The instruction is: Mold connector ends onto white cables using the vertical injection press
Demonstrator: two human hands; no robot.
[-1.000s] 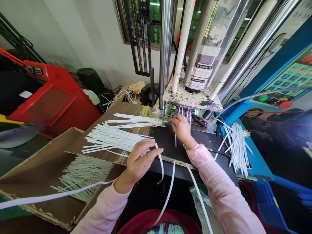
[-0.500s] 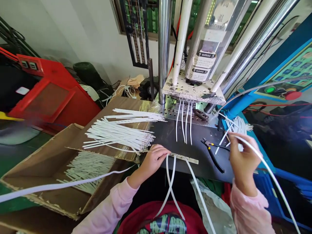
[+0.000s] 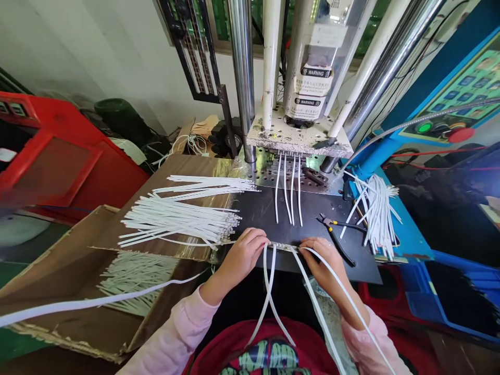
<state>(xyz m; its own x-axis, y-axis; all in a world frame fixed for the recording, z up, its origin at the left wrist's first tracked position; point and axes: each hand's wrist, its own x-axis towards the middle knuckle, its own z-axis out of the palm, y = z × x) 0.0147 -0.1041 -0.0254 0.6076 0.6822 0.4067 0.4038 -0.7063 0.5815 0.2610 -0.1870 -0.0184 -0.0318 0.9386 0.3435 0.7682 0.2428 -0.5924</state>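
A narrow metal strip [image 3: 282,245] with small slots lies along the near edge of the black work surface. My left hand [image 3: 247,251] pinches its left end between thumb and fingers. At the strip's right end, my right hand [image 3: 324,260] is closed on a white cable [image 3: 344,289], whose tip meets the strip under my fingers. Other white cables [image 3: 269,297] hang from the strip toward my lap, two of them crossing. Beyond it, several white cables [image 3: 292,192] stick out from beneath the press plate [image 3: 300,136].
Cutting pliers [image 3: 338,239] lie right of the strip. Bundled white cables [image 3: 179,219] rest on the board at left, with another pile [image 3: 378,213] at right. A cardboard box [image 3: 66,291] holds more. Press columns stand behind; a control panel [image 3: 461,88] is upper right.
My right hand has moved left and inward, bringing the white cable from beside the right pile to the strip's right end. My left hand keeps its hold. The view has shifted slightly.
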